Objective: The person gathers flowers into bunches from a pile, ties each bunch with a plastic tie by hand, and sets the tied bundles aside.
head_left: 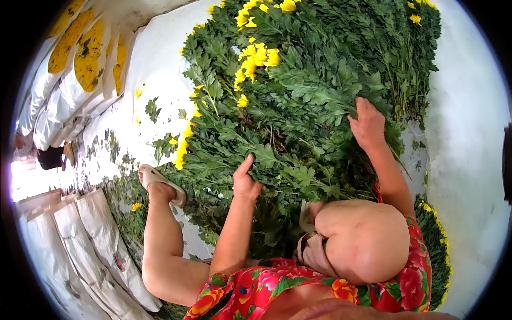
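Note:
A large heap of yellow chrysanthemums (298, 90) with long leafy stems lies before me, the blooms mostly toward the left and the stems toward the right. My right hand (369, 125) is closed around leafy chrysanthemum stems at the right side of the heap, its fingers partly covered by leaves. Lower and nearer to me, my left hand (247, 182) grips chrysanthemum stems, thumb on top, the other fingers mostly hidden under foliage. A cluster of yellow blooms (258, 57) shows above and between the two hands. More blooms (184, 144) line the heap's left edge.
White wrapped bundles with yellow blooms (88, 58) stand at upper left; white sacks or wrapped bundles (101, 250) lie at lower left. Loose leaves litter the floor. A pale wall (469, 133) runs along the right. Another chrysanthemum stack (437, 250) stands beside my right side.

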A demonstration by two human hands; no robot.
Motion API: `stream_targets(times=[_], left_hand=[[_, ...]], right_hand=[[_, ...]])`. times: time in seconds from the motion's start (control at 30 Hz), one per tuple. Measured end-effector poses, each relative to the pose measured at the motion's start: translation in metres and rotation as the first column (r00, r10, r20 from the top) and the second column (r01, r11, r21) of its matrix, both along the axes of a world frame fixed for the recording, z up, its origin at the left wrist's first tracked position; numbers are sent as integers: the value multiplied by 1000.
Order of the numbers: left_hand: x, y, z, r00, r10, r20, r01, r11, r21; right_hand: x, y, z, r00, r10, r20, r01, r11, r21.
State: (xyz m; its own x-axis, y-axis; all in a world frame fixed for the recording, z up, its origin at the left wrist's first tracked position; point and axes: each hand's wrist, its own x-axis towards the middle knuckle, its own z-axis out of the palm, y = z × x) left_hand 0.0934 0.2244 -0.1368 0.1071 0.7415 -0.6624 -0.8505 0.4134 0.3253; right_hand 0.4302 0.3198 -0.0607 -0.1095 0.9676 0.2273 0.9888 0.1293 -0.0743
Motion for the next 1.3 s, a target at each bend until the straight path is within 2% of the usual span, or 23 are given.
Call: stream_targets(times=[0.07,0.1,0.17,0.2,0.27,0.3,0.37,0.4,0.43,0.47,0.5,0.53,0.6,0.63,0.67,0.7,0.77,0.83,0.9,0.97,1.07,1.2,1.3], left_hand=[[-4,-2,4,999,-10,-44,8,998,-63],[-7,-5,2,999,-14,-43,11,998,-66],[-10,-7,-2,999,21,29,-20,1000,-22],[-10,-7,-4,997,43,63,-44,999,15],[-12,-10,-3,998,29,62,-31,999,28],[-12,-9,1,998,16,57,-18,999,42],[-10,-10,6,1000,13,24,-14,999,50],[-9,-9,8,1000,-1,0,1,999,38],[-8,-8,10,1000,-14,-24,14,1000,24],[-8,-7,12,1000,-24,-6,24,999,27],[-9,-7,9,999,-31,17,30,998,53],[-10,-6,8,1000,-19,5,19,999,51],[-7,-3,12,1000,6,-11,-6,999,45],[-6,-1,22,1000,-10,-3,10,995,97],[-5,0,26,1000,-22,2,21,989,147],[-6,1,21,998,-67,7,65,986,154],[-3,2,46,990,-76,-118,76,997,1],[-3,3,35,994,-88,-69,96,988,120],[-2,8,26,992,-113,-48,122,950,289],[-2,10,16,992,-98,81,66,941,332],[1,14,20,995,-85,-47,96,938,334],[-3,8,20,994,-107,20,86,886,456],[-2,0,6,994,-108,17,97,943,317]], right_hand=[[3,7,17,989,-139,-57,134,988,-82],[17,14,14,946,-147,-289,152,988,-5],[54,30,6,906,-101,-411,169,976,134],[54,30,15,908,-98,-407,168,976,141],[45,18,41,982,-185,-41,186,899,397],[45,12,43,982,-184,-38,183,898,401],[47,2,39,925,-170,-340,185,983,11],[48,0,10,819,-6,-574,77,992,100],[40,-6,9,818,0,-575,64,994,91],[29,-17,6,609,-216,-763,56,972,-230],[18,-27,4,363,-469,-806,-44,855,-517],[11,-34,-6,364,-471,-803,-57,850,-524],[1,-45,-37,181,-401,-898,-115,898,-424],[6,-48,-48,181,-404,-897,-130,894,-429],[16,-50,-57,375,-378,-846,-124,884,-450],[1,-53,-44,452,-336,-826,-146,886,-440],[-31,-60,-14,589,-237,-773,-190,889,-417],[-79,-64,27,614,108,-782,-319,940,-121],[-105,-63,28,564,233,-792,-434,900,-44],[-121,-62,29,513,344,-786,-525,851,30],[-134,-64,32,661,424,-619,-573,818,-52],[-143,-69,31,723,507,-470,-628,766,-139],[-142,-68,32,718,608,-339,-684,705,-186]])
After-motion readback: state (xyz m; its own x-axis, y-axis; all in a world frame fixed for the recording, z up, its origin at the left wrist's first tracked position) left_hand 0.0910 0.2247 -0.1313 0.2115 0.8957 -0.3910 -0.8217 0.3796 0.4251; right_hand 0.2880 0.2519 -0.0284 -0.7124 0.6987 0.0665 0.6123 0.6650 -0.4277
